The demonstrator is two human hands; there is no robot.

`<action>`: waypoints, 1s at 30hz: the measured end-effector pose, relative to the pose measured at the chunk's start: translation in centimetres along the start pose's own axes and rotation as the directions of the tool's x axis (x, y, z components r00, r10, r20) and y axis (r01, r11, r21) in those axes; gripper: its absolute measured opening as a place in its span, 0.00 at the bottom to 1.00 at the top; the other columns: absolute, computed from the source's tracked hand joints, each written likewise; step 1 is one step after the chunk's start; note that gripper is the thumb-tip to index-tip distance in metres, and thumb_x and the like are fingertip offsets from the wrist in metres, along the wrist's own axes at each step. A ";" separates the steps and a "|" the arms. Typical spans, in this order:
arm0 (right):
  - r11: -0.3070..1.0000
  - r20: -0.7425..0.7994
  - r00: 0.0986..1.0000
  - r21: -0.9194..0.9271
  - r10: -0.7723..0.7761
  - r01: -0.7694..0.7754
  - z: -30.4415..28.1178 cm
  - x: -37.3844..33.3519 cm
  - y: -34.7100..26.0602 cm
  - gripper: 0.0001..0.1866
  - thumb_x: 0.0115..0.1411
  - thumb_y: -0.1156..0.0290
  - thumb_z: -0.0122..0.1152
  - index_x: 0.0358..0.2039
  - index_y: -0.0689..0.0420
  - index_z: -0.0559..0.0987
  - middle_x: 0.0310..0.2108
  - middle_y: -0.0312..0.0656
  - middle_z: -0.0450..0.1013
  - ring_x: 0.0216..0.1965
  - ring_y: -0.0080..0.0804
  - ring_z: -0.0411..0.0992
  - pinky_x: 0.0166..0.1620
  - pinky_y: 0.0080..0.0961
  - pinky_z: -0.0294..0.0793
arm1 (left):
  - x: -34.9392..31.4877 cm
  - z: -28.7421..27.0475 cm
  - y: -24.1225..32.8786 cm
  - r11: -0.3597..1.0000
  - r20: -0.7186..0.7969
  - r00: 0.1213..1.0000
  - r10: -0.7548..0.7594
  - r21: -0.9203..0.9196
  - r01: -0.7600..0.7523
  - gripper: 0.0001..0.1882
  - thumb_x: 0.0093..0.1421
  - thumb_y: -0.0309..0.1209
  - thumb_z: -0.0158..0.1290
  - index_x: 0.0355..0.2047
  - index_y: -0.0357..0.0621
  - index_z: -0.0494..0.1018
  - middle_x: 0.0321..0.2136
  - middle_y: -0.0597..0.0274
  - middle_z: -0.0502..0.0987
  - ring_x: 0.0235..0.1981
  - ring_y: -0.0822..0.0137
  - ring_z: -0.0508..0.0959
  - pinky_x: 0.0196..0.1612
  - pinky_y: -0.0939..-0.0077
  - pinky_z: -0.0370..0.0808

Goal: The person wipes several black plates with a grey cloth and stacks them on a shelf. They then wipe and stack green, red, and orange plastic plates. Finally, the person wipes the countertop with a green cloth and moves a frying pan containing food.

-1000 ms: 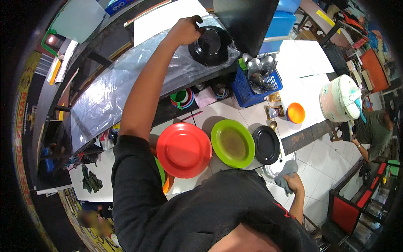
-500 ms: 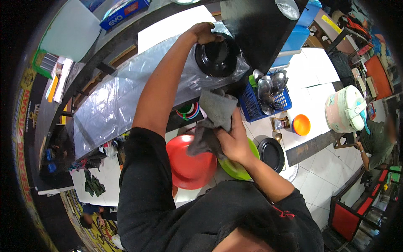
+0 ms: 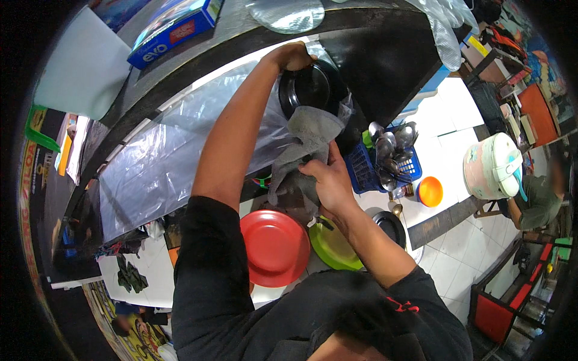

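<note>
My left hand point(image 3: 295, 58) is closed on the upper left rim of a black plate point(image 3: 306, 90), which sits over the clear plastic sheet point(image 3: 174, 165) on the shelf; the fingertips are partly hidden. Bunched in my right hand point(image 3: 330, 185) is a grey cloth point(image 3: 313, 127). Its upper end covers the plate's lower edge, while the rest hangs down below my fingers. Beneath the right forearm lie a red plate point(image 3: 274, 248) and a lime green plate point(image 3: 337, 248), the green one partly covered by my arm.
A blue basket point(image 3: 360, 169) of spoons point(image 3: 388, 147) stands right of my right hand. Beyond it are an orange bowl point(image 3: 430, 191), another black plate point(image 3: 390, 225) and a pastel lidded container point(image 3: 489, 165). At the right edge is another person point(image 3: 542, 195). A blue box point(image 3: 174, 35) lies on the upper ledge.
My right hand has brought the cloth up against the black plate, covering its lower edge. The left hand keeps its place at the rim. The whole view has shifted slightly.
</note>
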State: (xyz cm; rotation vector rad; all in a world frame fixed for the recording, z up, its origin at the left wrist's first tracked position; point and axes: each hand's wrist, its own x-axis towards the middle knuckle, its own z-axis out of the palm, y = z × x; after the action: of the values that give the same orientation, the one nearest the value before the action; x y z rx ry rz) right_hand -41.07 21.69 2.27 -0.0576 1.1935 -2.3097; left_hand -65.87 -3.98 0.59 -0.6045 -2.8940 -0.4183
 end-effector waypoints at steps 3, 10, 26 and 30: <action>0.999 -0.046 0.999 0.045 0.012 -0.010 -1.2 -0.2 0.2 0.35 0.48 0.84 0.53 0.61 0.58 0.64 0.49 0.42 0.72 0.49 0.33 0.71 0.56 0.28 0.67 | -0.1 -1.1 1.5 0.905 0.096 0.969 -0.228 -0.347 0.247 0.13 0.67 0.39 0.46 0.28 0.48 0.72 0.22 0.69 0.66 0.25 0.70 0.67 0.35 0.71 0.69; 0.954 0.111 0.993 -0.293 -0.026 0.057 -4.8 -8.8 -0.1 0.32 0.48 0.82 0.55 0.58 0.61 0.67 0.46 0.39 0.73 0.48 0.30 0.71 0.53 0.27 0.70 | -3.4 -5.0 1.4 0.428 0.252 0.794 -0.553 -0.731 0.531 0.13 0.66 0.41 0.49 0.33 0.45 0.74 0.27 0.68 0.71 0.29 0.72 0.70 0.38 0.74 0.70; 0.949 0.120 0.969 -0.259 0.215 -0.178 -13.4 -28.3 -1.0 0.29 0.45 0.79 0.53 0.53 0.66 0.68 0.44 0.47 0.74 0.43 0.37 0.74 0.49 0.31 0.74 | -45.4 -12.0 25.0 0.184 -0.107 0.199 -0.974 -0.889 0.420 0.20 0.66 0.40 0.49 0.48 0.36 0.75 0.41 0.56 0.79 0.39 0.64 0.79 0.43 0.65 0.77; 0.833 0.388 0.864 -0.550 0.321 -0.063 -13.7 -30.9 -0.2 0.29 0.47 0.75 0.51 0.53 0.65 0.68 0.40 0.46 0.74 0.41 0.38 0.73 0.49 0.32 0.72 | -71.8 -9.0 46.1 0.153 -0.171 -0.252 -0.953 -0.984 0.089 0.21 0.67 0.42 0.50 0.51 0.38 0.74 0.43 0.60 0.80 0.42 0.66 0.79 0.47 0.69 0.77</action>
State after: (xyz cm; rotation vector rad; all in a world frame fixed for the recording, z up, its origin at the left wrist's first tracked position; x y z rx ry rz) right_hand -18.44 46.68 0.29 -0.6250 1.4409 -1.5944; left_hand 19.05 7.39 5.28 1.1646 -1.1888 -1.4457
